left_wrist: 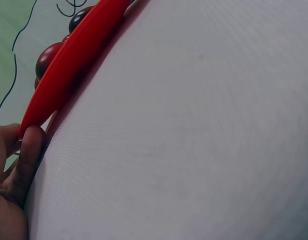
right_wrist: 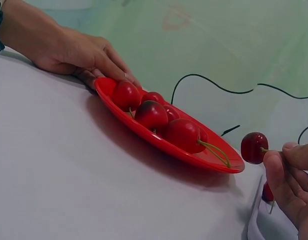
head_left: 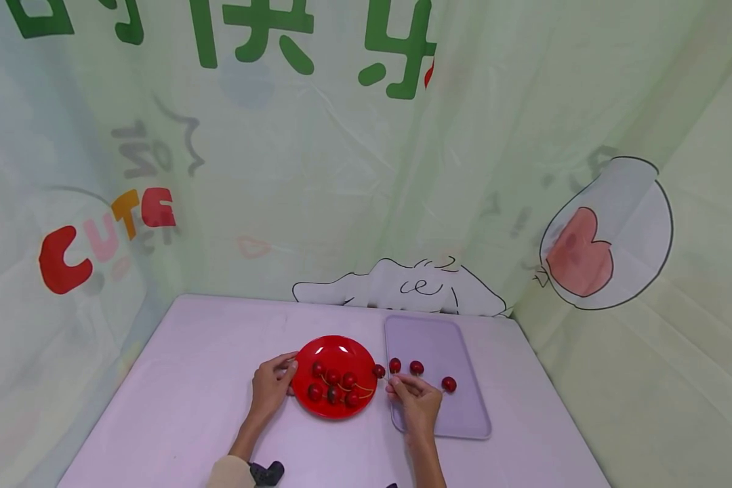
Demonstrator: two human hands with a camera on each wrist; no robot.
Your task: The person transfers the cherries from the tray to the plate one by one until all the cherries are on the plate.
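Observation:
My left hand (head_left: 272, 383) pinches the left rim of a red plate (head_left: 337, 349); in the left wrist view the fingers (left_wrist: 31, 150) meet the plate's edge. Several dark red cherries (right_wrist: 151, 116) lie on this plate, some with green stems. Right of the plate, my right hand (head_left: 421, 407) holds a single cherry (right_wrist: 254, 147) by its stem, between thumb and forefinger. That cherry hangs just beyond the plate's right rim. Beneath the right hand is a pale purple tray (head_left: 470, 417) bearing three cherries (head_left: 449, 384).
A pale table (head_left: 219, 339) carries the plate and tray. Printed curtains (head_left: 341, 169) enclose its back and sides. Near the front edge, by the left sleeve (head_left: 230, 472), a dark object (head_left: 267, 473) shows at the wrist.

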